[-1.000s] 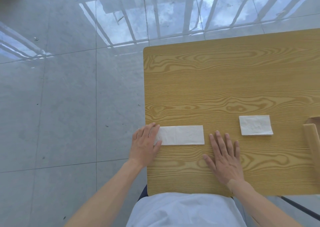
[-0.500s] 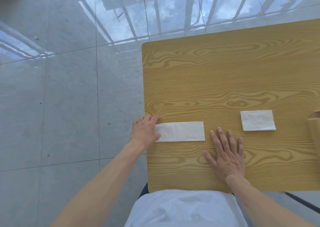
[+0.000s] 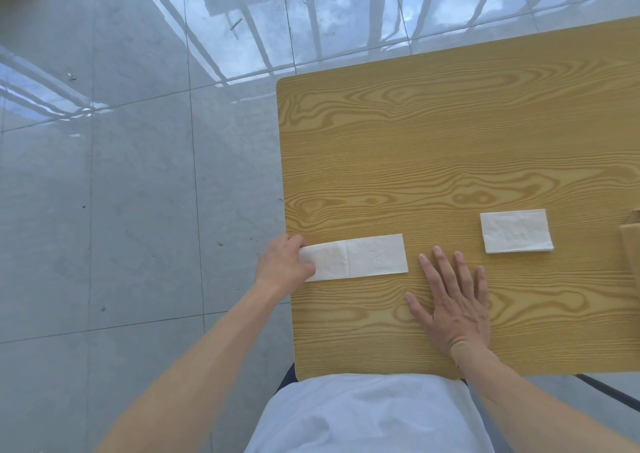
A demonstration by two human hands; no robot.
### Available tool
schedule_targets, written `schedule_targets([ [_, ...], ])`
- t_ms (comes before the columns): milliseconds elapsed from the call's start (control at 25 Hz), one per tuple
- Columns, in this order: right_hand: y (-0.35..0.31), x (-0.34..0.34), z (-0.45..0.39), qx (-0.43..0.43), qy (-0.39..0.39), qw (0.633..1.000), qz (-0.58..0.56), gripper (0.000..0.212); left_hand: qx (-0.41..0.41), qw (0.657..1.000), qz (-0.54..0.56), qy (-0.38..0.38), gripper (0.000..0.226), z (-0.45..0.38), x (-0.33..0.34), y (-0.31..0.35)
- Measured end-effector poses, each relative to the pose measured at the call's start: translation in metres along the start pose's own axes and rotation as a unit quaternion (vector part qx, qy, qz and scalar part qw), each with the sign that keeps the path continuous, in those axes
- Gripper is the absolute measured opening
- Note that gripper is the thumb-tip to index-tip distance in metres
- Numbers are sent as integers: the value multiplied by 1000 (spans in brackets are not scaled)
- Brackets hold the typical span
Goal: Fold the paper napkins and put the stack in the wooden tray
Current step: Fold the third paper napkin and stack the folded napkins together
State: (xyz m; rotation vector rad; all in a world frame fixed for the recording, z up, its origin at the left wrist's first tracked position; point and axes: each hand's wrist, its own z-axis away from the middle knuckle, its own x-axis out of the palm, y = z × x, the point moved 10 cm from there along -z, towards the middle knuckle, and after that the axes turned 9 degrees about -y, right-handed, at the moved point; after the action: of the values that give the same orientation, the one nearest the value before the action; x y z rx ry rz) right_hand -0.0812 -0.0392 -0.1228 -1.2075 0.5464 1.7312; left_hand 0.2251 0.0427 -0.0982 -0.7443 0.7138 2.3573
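Observation:
A long white napkin strip (image 3: 360, 260), folded once lengthwise, lies near the table's left edge. My left hand (image 3: 282, 265) pinches its left end, the fingers curled around the paper at the table's edge. My right hand (image 3: 453, 300) lies flat and spread on the wood just right of the strip, not touching it. A smaller folded napkin stack (image 3: 516, 231) rests further right. Only a sliver of the wooden tray (image 3: 632, 245) shows at the right border.
The wooden table (image 3: 450, 141) has its left edge right by my left hand, with glossy grey floor tiles (image 3: 138, 175) beyond. My white shirt (image 3: 363, 414) meets the near edge.
My left hand slid from lying flat on the strip's left end to curling around that end at the table's edge. The right hand stayed flat.

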Motion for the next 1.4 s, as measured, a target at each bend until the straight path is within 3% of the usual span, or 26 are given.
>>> schedule_targets([
  [160,-1,-2,0,-2,5,1000,-9,77,-43,981,188,-36,38,11,6,-15],
  [360,-1,-2,1,0,4,1000,-10,77,-28,960,277,12,40,21,-9,-6],
  [520,0,-2,2,1,5,1000,-14,78,-1,946,323,2,38,23,-13,20],
  [1000,0,-3,1,-7,22,999,-31,79,23,937,346,-50,53,12,30,97],
  [1400,1,1,0,-9,29,999,-32,77,23,946,320,-54,56,0,55,118],
])
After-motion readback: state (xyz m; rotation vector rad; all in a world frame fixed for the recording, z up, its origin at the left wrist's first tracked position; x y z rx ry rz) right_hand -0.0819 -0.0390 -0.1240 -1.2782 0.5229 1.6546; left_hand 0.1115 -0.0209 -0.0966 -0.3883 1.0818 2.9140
